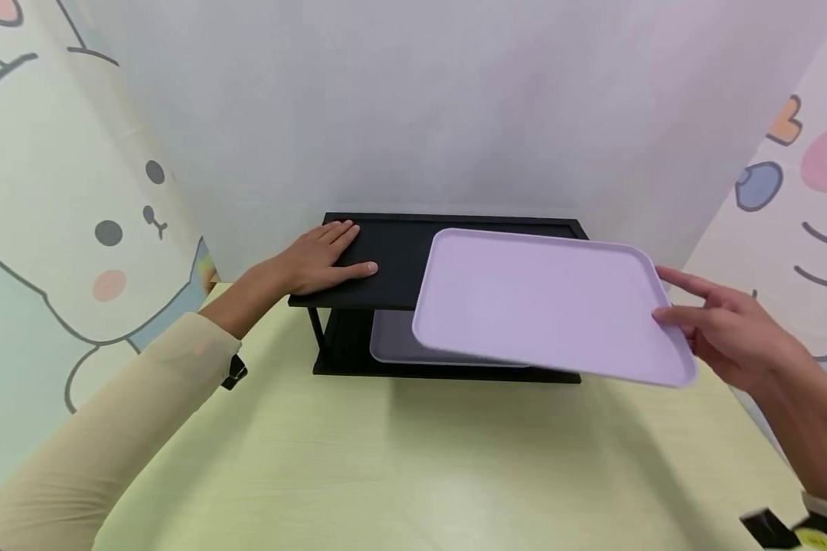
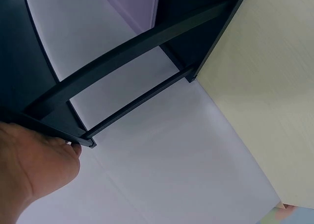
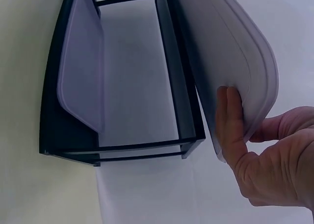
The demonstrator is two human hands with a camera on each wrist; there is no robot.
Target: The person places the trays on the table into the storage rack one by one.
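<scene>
A black two-tier rack (image 1: 400, 252) stands at the back of the pale yellow-green table (image 1: 400, 474). My left hand (image 1: 324, 256) lies flat on the left end of its top shelf, fingers straight. My right hand (image 1: 717, 325) pinches the right edge of a lilac tray (image 1: 544, 302), thumb above and fingers (image 3: 230, 121) beneath, holding it tilted over the rack's right half. A second lilac tray (image 1: 403, 343) lies on the bottom shelf, and shows as a pale slab (image 3: 83, 62) in the right wrist view. The left wrist view shows the rack's black frame (image 2: 122, 52) and my palm (image 2: 34, 170).
White wall behind the rack, cartoon-printed panels at the left (image 1: 76, 229) and right (image 1: 813, 176) sides. A small black object (image 1: 772, 528) sits at the table's near right corner. The tabletop in front of the rack is bare.
</scene>
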